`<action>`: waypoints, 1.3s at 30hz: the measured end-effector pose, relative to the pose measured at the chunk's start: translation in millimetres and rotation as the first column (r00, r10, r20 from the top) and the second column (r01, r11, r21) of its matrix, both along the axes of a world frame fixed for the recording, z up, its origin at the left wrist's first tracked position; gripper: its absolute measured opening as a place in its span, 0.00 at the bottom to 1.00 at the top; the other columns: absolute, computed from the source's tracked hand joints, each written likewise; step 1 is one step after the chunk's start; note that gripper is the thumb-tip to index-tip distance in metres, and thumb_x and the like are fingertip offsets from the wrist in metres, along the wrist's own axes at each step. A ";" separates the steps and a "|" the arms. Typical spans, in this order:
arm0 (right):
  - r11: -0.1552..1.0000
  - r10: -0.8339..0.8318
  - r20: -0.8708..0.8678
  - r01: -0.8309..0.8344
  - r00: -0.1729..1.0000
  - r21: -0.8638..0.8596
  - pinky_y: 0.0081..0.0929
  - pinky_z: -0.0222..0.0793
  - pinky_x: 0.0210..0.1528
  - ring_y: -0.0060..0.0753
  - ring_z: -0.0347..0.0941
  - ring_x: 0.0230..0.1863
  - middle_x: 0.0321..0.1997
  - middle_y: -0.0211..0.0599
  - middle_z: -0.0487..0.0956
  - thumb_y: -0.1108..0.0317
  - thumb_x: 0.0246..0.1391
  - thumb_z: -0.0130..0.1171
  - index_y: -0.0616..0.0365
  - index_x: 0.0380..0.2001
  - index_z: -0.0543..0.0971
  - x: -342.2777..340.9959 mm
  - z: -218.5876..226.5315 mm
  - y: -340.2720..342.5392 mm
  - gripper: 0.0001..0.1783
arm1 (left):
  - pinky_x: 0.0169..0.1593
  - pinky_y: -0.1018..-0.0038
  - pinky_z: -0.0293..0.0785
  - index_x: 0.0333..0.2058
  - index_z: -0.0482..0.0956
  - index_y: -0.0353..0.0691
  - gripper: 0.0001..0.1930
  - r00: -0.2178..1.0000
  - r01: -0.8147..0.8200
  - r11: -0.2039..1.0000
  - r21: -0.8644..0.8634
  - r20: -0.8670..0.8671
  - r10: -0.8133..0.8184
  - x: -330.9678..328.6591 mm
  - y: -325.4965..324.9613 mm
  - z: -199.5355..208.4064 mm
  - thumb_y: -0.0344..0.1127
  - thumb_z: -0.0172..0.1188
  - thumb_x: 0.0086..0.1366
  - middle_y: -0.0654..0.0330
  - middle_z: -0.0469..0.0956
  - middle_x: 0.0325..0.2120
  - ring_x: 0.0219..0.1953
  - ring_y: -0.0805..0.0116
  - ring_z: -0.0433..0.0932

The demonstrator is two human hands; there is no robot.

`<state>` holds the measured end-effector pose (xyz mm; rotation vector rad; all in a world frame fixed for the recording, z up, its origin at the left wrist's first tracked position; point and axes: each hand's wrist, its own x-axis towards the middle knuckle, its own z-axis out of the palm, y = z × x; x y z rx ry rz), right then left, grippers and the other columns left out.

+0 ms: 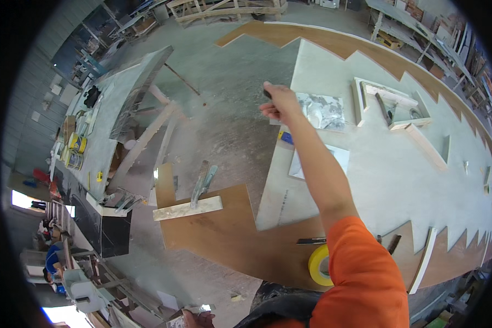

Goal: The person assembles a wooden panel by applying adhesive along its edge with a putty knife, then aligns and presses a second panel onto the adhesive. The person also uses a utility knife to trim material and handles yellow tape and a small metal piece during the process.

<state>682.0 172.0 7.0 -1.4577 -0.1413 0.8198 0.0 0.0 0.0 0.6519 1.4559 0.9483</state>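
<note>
Clasping a small dark object [267, 93], the right grip [279, 103] is held just left of one paste-smeared board [334, 112]; the left grip [198, 320] is cropped below, its closure undeterminable. One white square sheet [338, 156], nearer the body, is partly covered by the forearm [323, 169]. Two yellow tubs [77, 143] are noted far left. The pale surface [369, 191] is bordered by brown sheeting [224, 251]; grey workshop floor [229, 120] is seen leftward.

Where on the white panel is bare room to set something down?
Bare: the white panel between the white sheet and slanting strip; also beyond the smeared square, toward the far brown board. Crowded: near the right hand, that square and the blue-yellow object.
</note>
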 end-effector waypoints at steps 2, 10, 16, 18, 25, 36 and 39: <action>0.998 -0.010 0.109 0.018 0.994 -0.067 0.30 0.70 0.16 0.36 0.79 0.20 0.27 0.48 0.83 0.47 0.60 0.62 0.59 0.51 0.80 21.7 12.4 -58.6 0.27 | 0.46 0.60 0.81 0.49 0.75 0.35 0.15 0.985 0.038 0.998 -0.055 0.172 -0.028 1.8 3.4 -11.7 0.39 0.59 0.72 0.51 0.79 0.40 0.39 0.57 0.79; 0.764 0.484 0.716 0.156 0.503 -0.626 0.34 0.78 0.34 0.40 0.82 0.25 0.28 0.44 0.85 0.53 0.49 0.65 0.56 0.31 0.87 80.5 49.8 -140.1 0.17 | 0.30 0.71 0.75 0.57 0.73 0.36 0.25 0.997 0.061 0.996 0.057 0.039 -0.064 64.2 42.0 5.7 0.52 0.56 0.74 0.60 0.80 0.39 0.30 0.67 0.79; 0.456 0.874 0.477 0.181 0.091 -0.871 0.43 0.78 0.45 0.58 0.82 0.38 0.36 0.55 0.85 0.62 0.40 0.67 0.56 0.33 0.87 91.3 42.5 -117.4 0.15 | 0.31 0.72 0.75 0.55 0.75 0.38 0.22 0.994 0.092 0.992 0.087 0.052 -0.096 86.2 46.9 13.5 0.51 0.55 0.75 0.60 0.80 0.39 0.30 0.68 0.79; 0.638 0.763 0.643 0.085 0.071 -0.766 0.41 0.78 0.44 0.54 0.82 0.36 0.34 0.51 0.85 0.59 0.42 0.69 0.55 0.37 0.87 116.7 54.4 -145.4 0.18 | 0.31 0.72 0.75 0.55 0.75 0.38 0.22 0.997 0.076 0.993 0.096 0.013 -0.077 85.6 45.0 15.8 0.51 0.54 0.75 0.61 0.80 0.39 0.31 0.68 0.79; 0.876 0.406 0.398 -0.226 0.823 -0.425 0.23 0.71 0.28 0.19 0.76 0.28 0.29 0.29 0.82 0.67 0.54 0.67 0.53 0.51 0.86 130.3 -25.3 -253.6 0.19 | 0.32 0.73 0.75 0.53 0.77 0.39 0.21 0.999 0.050 0.997 0.055 -0.003 -0.050 90.0 40.6 14.2 0.51 0.54 0.75 0.62 0.82 0.36 0.31 0.68 0.79; 0.758 0.560 0.590 -0.073 0.582 -0.648 0.29 0.75 0.43 0.33 0.81 0.36 0.37 0.42 0.87 0.70 0.51 0.67 0.54 0.49 0.87 124.0 -7.9 -263.7 0.20 | 0.30 0.73 0.76 0.53 0.77 0.37 0.21 0.997 0.072 0.994 0.088 -0.030 -0.070 101.4 43.9 19.9 0.49 0.55 0.75 0.61 0.82 0.34 0.29 0.68 0.79; 0.798 0.539 0.597 -0.133 0.594 -0.588 0.30 0.75 0.45 0.36 0.81 0.38 0.39 0.44 0.87 0.68 0.50 0.68 0.53 0.48 0.87 125.4 -6.1 -255.1 0.20 | 0.30 0.73 0.76 0.53 0.77 0.37 0.21 0.996 0.088 0.992 0.094 -0.017 -0.086 103.3 43.0 19.8 0.49 0.55 0.75 0.61 0.82 0.34 0.29 0.68 0.79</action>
